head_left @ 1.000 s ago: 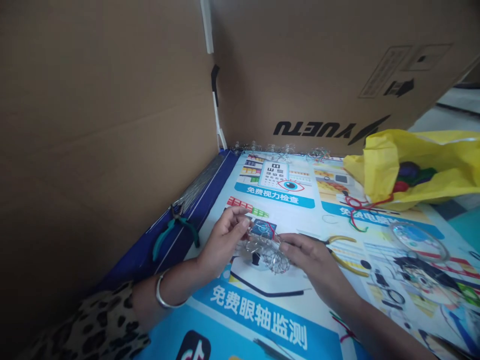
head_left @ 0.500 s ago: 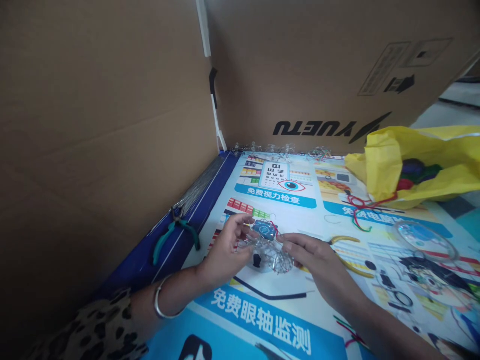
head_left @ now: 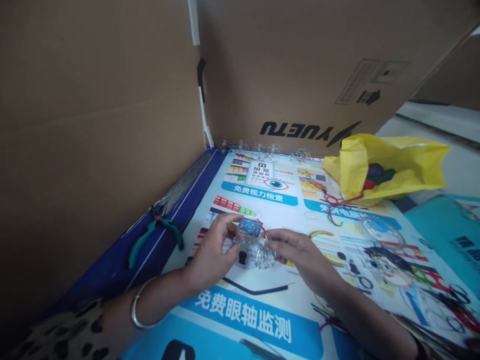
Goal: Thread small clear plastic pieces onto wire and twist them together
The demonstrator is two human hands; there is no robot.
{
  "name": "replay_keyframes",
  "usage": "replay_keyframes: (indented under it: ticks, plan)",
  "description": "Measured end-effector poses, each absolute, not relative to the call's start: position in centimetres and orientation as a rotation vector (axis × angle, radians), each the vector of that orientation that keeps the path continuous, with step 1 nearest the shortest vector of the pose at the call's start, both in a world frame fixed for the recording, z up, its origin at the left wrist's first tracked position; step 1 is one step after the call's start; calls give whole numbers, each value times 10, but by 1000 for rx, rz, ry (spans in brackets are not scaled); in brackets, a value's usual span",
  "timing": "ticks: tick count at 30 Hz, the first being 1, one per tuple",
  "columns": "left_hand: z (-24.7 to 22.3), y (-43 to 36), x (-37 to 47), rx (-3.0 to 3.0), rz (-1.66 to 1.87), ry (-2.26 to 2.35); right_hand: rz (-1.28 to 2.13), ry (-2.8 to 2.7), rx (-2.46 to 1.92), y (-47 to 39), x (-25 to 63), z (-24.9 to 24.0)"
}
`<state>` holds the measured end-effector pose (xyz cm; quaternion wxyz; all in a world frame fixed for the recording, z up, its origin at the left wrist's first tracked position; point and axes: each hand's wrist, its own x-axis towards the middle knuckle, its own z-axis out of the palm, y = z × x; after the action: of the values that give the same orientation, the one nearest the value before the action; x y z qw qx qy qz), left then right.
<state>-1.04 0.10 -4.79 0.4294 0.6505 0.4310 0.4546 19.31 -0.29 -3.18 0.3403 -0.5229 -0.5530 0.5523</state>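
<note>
Between my two hands is a small openwork figure of bent silver wire point(head_left: 258, 252), held just above the printed sheet. My left hand point(head_left: 219, 250) pinches its left side between thumb and fingers. My right hand point(head_left: 296, 252) has its fingers closed at the right side of the wirework. A short red cord point(head_left: 262, 229) runs at the top of the figure, beside my right fingertips. The exact grip of the right fingers is partly hidden.
Teal-handled pliers point(head_left: 155, 237) lie at left by a bundle of wires point(head_left: 187, 182). Yellow-handled pliers point(head_left: 322, 234) lie behind my right hand. A yellow bag point(head_left: 393, 155), a wire coil point(head_left: 382, 232) and scissors point(head_left: 457, 295) are at right. Cardboard walls point(head_left: 112, 100) enclose the left and back.
The view has shifted to the right, so everything appears further left. Both hands keep hold of the wire figure, which looks slightly turned.
</note>
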Motion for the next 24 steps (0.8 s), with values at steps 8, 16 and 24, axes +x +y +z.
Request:
replay_keyframes:
  ticks: [8,16,24]
  plan:
    - [-45,1,-10,1603,1158,1075,1119,-1537,-1424,-3,189,-36]
    - [-44,0,-9,1515,1170,1054,945,-1673,-1409,-5,190,-31]
    - [-41,-3,-10,1460,1174,1039,1079,-1596,-1303,-4,192,-39]
